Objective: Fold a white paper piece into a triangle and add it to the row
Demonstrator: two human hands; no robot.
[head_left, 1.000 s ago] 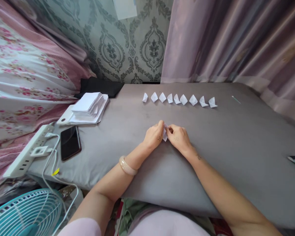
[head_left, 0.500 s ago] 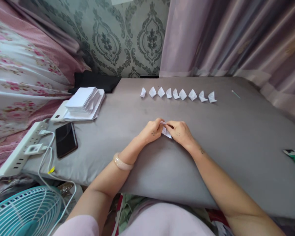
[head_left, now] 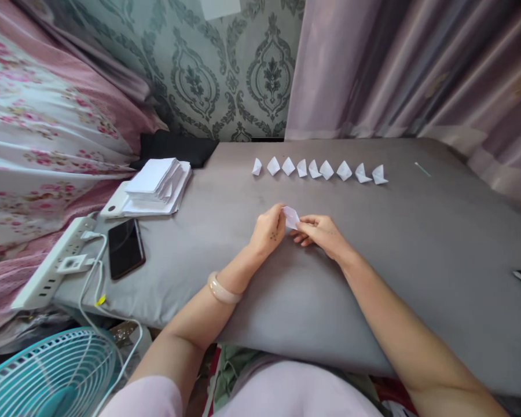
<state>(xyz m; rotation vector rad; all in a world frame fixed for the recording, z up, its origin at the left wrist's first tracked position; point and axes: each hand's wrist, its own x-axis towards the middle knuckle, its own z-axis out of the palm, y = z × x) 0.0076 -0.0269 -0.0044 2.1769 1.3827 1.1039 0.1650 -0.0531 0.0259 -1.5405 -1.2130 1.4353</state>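
Observation:
Between my two hands, above the grey-covered table (head_left: 226, 243), is a small folded piece of white paper (head_left: 290, 217). My left hand (head_left: 269, 229) pinches its left edge, the fingers mostly hidden behind the back of the hand. The thumb and forefinger of my right hand (head_left: 319, 234) grip its lower right corner, with the other fingers curled beneath. Beyond my hands, several folded white paper boats (head_left: 344, 171) stand in a row across the table.
At the left, a stack of white paper (head_left: 156, 179) lies by a white box-like object (head_left: 115, 201). Nearer are a black phone (head_left: 125, 249) and a power strip (head_left: 54, 263) with cables. A teal fan (head_left: 47, 370) stands below the table edge. A thin stick (head_left: 422, 168) lies at far right.
The folded paper has been turned and lifted slightly, so a flat hexagon-like face now shows. My right hand's grip has shifted to its lower corner. The whole view has shifted a little.

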